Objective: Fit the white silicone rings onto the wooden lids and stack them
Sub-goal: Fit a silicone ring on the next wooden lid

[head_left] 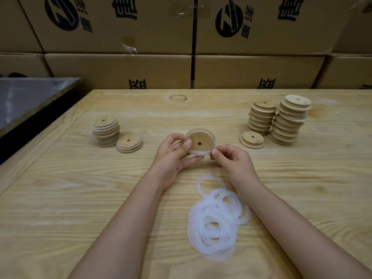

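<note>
Wooden lid [198,141], raised off tabletop [80,198]: left hand [171,156] fingers [186,144] grip rim, steadying; right hand [231,161] pinches white ring [198,153], seating it.

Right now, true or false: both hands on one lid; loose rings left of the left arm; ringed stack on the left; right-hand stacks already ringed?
1. The left hand and the right hand both hold the one lid. True.
2. The loose rings lie left of the left forearm. False: they lie between the forearms, beside the right one.
3. The ringed stack stands on the table's left side. True.
4. The right-side stacks carry white rings. False: they show bare wood.
</note>
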Demonstrator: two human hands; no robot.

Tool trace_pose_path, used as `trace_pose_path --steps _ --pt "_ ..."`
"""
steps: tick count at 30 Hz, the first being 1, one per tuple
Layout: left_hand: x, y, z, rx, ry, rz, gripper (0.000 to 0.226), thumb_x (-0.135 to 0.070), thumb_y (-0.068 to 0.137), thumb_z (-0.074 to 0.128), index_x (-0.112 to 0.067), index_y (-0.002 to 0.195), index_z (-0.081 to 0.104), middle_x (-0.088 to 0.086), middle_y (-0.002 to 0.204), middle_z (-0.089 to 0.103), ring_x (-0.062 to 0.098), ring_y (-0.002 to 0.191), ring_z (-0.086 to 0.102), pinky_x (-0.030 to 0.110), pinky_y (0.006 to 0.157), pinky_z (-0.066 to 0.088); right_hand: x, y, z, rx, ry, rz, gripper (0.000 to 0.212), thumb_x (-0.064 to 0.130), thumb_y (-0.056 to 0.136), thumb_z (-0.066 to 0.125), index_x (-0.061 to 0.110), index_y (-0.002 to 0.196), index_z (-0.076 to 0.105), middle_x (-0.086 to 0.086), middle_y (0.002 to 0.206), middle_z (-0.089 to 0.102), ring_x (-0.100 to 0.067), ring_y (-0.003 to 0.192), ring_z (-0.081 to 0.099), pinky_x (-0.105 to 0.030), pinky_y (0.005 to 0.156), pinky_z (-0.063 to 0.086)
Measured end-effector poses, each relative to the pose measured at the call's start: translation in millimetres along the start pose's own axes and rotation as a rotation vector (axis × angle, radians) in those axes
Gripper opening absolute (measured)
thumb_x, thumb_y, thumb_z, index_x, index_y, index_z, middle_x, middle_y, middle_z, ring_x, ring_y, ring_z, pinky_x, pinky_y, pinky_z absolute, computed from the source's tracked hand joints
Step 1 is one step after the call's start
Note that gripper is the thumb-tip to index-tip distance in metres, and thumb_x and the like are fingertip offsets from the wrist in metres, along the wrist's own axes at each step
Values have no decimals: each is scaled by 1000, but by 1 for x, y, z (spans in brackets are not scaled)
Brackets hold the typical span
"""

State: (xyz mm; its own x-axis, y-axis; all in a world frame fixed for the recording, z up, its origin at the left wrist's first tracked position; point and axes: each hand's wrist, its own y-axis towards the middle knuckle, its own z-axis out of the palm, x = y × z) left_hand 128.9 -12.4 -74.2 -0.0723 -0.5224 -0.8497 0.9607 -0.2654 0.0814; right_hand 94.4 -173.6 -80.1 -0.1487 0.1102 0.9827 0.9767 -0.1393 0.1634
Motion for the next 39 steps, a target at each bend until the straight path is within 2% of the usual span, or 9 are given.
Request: trace_pose_path --steps 6,9,12,17,21,26,30,36,39 --pt "2 1 -2 67 28 -25 26 -5 86 57 -13 109 49 10 101 71 21 93 69 37 73 58 0 -1 3 -68 111 68 12 17 89 64 20 77 67 13 68 66 4 67 57 -12 69 46" --pt "3 0 -2 110 97 -26 36 -7 80 62 -10 115 52 8 103 71 19 99 67 36 81 57 1 -1 3 -103 161 91 5 15 87 65 15 83 65 1 81 66 -9 79 59 -28 81 50" --pt "6 0 0 103 163 -41 29 4 84 59 -5 111 53 8 99 70 19 95 68 32 83 56 1 -1 2 -144 196 140 7 8 88 64 12 83 62 -10 88 64 -22 85 60 -42 92 49" --pt "9 1 3 37 247 -40 25 2 87 59 -10 107 51 14 99 67 25 94 66 38 84 57 0 0 4 -160 178 134 10 5 89 62 11 81 62 -17 91 70 -30 92 68 -38 89 54" --pt "12 0 6 -6 341 24 13 -7 89 61 -10 101 58 8 92 67 18 86 68 36 74 59 -1 -1 5 -156 33 42 13 7 87 64 14 77 63 -4 79 69 -14 77 66 -20 73 53" --pt "12 1 5 -34 308 3 13 -8 92 55 -6 104 59 11 95 67 25 88 68 36 70 59 2 -2 4 -117 16 70 8 7 87 65 10 79 66 -11 83 72 -20 80 69 -34 82 55" --pt "10 0 5 -60 276 10 13 -8 92 57 -4 103 60 13 94 68 29 90 68 39 70 59 6 -1 2 -84 19 63 5 7 88 64 4 84 66 -10 80 73 -19 75 71 -35 81 56" --pt "7 -2 4 -69 236 18 14 -7 91 57 -1 103 60 19 98 68 36 94 68 44 73 59 4 -1 3 -42 -126 4 12 9 90 61 17 80 62 -3 72 71 -18 75 71 -45 82 56" --pt "8 -1 4 -63 282 27 15 -6 91 56 -2 105 59 16 96 68 34 94 66 46 76 58 2 0 2 -38 -127 11 15 9 89 63 19 78 62 0 69 70 -17 74 70 -46 81 57"
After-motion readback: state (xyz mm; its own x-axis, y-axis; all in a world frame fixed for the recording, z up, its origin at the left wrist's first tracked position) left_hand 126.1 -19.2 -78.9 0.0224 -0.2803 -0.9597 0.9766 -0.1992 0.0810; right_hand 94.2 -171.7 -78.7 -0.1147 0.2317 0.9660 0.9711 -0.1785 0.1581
